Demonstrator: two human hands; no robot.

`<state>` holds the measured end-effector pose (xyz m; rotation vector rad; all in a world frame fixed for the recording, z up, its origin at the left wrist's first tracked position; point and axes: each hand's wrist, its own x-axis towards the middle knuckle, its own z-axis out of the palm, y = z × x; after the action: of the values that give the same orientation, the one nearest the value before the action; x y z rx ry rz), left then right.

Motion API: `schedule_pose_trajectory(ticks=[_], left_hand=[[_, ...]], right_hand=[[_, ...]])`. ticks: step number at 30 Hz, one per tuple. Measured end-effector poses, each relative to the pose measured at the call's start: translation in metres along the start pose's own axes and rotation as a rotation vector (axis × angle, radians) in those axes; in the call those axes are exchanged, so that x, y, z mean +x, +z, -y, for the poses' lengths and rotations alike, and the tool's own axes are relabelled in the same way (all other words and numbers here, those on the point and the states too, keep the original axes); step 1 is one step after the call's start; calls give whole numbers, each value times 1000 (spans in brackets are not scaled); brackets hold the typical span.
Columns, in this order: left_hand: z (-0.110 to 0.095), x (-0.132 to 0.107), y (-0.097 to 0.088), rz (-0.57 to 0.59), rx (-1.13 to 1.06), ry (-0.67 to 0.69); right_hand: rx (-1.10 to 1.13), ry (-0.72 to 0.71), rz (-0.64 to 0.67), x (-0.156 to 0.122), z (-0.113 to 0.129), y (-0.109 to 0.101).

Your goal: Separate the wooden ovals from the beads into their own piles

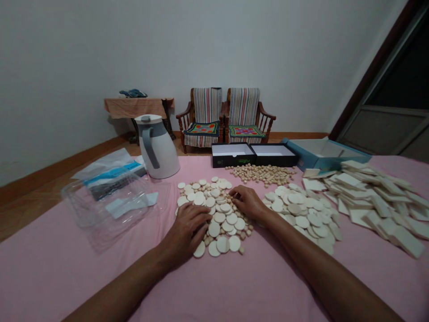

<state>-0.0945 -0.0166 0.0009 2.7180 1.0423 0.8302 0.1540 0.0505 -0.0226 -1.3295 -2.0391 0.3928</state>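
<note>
A mixed pile of pale wooden discs (219,218) and small wooden cubes (248,232) lies on the pink cloth in front of me. My left hand (187,226) rests on the pile's left side, fingers stretched loosely over the discs, gripping nothing I can see. At the pile's right edge my right hand (248,201) is bent, thumb and fingertips drawn together low among the cubes. Whatever those fingertips hold is too small or hidden to name. Just right of that hand spreads a heap of round discs (303,212), partly behind my forearm.
Small cubes (264,173) form a heap before two black box trays (233,160). Rectangular wooden pieces (378,197) are piled at right, near a blue box (311,158). A white jug (162,154) and clear plastic packaging (117,201) stand left. Two chairs (208,114) are beyond.
</note>
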Motion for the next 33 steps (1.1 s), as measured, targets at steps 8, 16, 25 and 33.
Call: schedule_pose_trajectory(ticks=[8,16,25,33], left_hand=[[-2,1,-2,19,0,-10],[1,-1,0,13,0,1],[-2,1,-2,32,-14,-6],[0,0,0,26,-2,-13]], right_hand=[[-82,54,-43,2,-2,-5],[42,114,-449,10,-20,-27],[58,-56,20,1,2,0],[-21,-19,56,-1,-1,1]])
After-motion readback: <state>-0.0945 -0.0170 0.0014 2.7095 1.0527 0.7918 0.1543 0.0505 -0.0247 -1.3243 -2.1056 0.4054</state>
